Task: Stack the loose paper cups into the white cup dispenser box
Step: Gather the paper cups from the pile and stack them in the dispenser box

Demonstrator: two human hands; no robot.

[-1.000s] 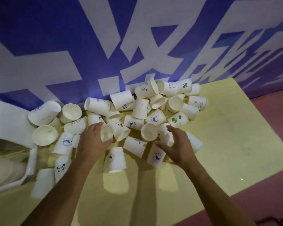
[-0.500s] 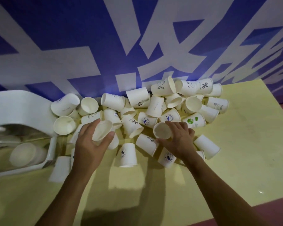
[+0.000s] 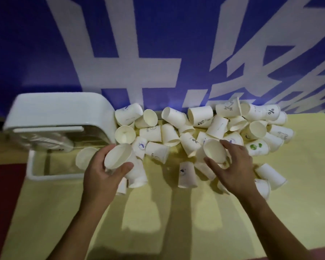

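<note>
Your left hand (image 3: pixel 101 175) grips the left cup (image 3: pixel 118 155) around its wall; your right hand (image 3: pixel 235 166) curls round the right cup (image 3: pixel 213 150). Nest the 2 with mouths aligned, squeezing lightly, then slide them into the white dispenser box (image 3: pixel 60 113), open just left of the loose pile (image 3: pixel 219 126).

- The dispenser box (image 3: pixel 54 109) stands at the left of the bench (image 3: pixel 214 212), against the wall (image 3: pixel 158 53) behind.
- The loose cups (image 3: pixel 195 128) lie in a heap on the bench, just right of the box, along the wall.
- The left hand (image 3: pixel 99 177) holds a cup (image 3: pixel 118 155) at the near left edge of the heap, beside the box.
- The right hand (image 3: pixel 236 166) holds a second cup (image 3: pixel 214 151) over the middle of the heap.
</note>
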